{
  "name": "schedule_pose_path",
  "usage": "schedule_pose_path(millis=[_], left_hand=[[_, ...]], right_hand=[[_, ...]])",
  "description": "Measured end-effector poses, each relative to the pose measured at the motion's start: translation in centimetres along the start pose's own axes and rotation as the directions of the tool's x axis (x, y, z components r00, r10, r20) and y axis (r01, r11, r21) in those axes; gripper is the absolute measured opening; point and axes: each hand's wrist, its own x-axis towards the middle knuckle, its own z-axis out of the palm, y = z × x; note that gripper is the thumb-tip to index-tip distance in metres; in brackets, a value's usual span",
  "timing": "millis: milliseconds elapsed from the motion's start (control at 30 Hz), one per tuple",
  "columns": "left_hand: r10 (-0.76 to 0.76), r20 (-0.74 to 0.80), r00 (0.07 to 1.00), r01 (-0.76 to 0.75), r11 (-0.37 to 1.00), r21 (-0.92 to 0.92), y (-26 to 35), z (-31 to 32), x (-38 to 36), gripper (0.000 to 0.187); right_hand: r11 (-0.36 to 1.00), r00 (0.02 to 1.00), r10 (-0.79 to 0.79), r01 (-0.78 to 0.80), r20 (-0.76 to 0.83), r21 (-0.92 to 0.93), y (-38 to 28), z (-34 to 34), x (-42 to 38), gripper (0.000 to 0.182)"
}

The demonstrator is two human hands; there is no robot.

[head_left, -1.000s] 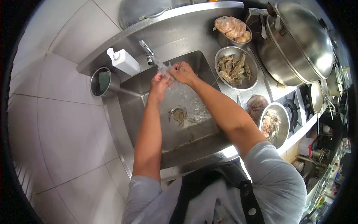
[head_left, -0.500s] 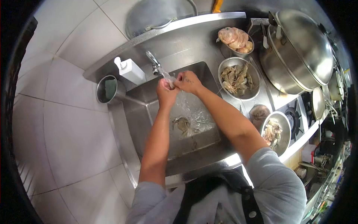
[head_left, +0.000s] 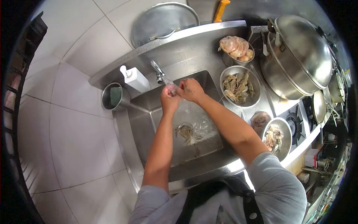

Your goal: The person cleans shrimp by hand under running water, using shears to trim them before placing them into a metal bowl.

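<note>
Under the running tap (head_left: 158,72), my left hand (head_left: 170,100) and my right hand (head_left: 190,89) come together above the sink (head_left: 164,153). The fingers of both are closed around something small that water and fingers hide; I cannot make it out. Water splashes over the fingertips. Below them, greyish shrimp scraps (head_left: 185,131) lie around the drain on the sink floor. Right of my right hand stands a steel bowl with whole raw shrimp (head_left: 238,86). A second steel bowl, nearer my right elbow, contains pale, wet shrimp pieces or shells (head_left: 273,139).
A white pump bottle (head_left: 136,80) and a steel cup (head_left: 107,100) with a green pad stand left of the tap. Behind the shrimp bowl is a pot with bagged pinkish food (head_left: 235,47). A large lidded steel pot (head_left: 287,71) and gas burner (head_left: 294,124) lie further right.
The whole view has shifted slightly, so the scene sits a little lower. My hands stay together under the tap, and splashing on the sink floor has lessened.
</note>
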Motion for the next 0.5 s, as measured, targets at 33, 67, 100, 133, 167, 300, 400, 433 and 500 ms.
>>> schedule_pose_path(millis=[33,67,100,133,167,300,400,433,500], left_hand=[[-0.060,-0.024,0.998,0.060,0.998,0.011,0.3,0.1,-0.1,0.034],[-0.121,-0.048,0.992,0.122,0.992,0.021,0.6,0.2,-0.2,0.034],[-0.120,-0.048,0.992,0.121,0.992,0.021,0.4,0.3,-0.1,0.034],[-0.097,-0.074,0.992,0.096,0.995,-0.015,0.1,0.5,0.0,0.033],[-0.075,-0.101,0.992,0.070,0.996,-0.050,-0.1,0.6,0.1,0.032],[-0.100,-0.057,0.993,0.105,0.990,0.090,-0.6,0.2,0.4,0.031],[-0.120,-0.048,0.992,0.118,0.992,-0.049,0.1,0.7,0.1,0.030],[-0.126,-0.071,0.990,0.120,0.990,-0.077,0.1,0.9,0.1,0.027],[-0.130,-0.093,0.987,0.120,0.987,-0.104,-0.2,1.1,0.1,0.024]], right_hand=[[1.000,1.000,-0.013,0.013,-0.011,-0.023,-0.1,-0.1,0.1,0.024],[1.000,1.000,-0.014,0.013,-0.012,-0.022,-0.1,-0.2,0.1,0.024],[0.999,0.999,-0.028,0.027,-0.017,-0.016,-0.2,-0.3,0.2,0.024],[0.999,0.999,-0.042,0.041,-0.022,-0.010,-0.2,-0.4,0.2,0.025],[0.999,0.999,-0.042,0.042,-0.022,-0.009,-0.3,-0.5,0.1,0.025],[0.996,0.999,0.042,-0.043,0.016,0.075,0.0,-0.5,0.0,0.025],[0.995,0.999,0.051,-0.052,0.014,0.088,0.5,-0.1,0.0,0.026],[0.995,0.998,0.056,-0.057,0.011,0.088,0.5,-0.1,-0.1,0.026],[0.994,0.996,0.084,-0.084,-0.008,0.077,0.6,0.3,-0.2,0.027]])
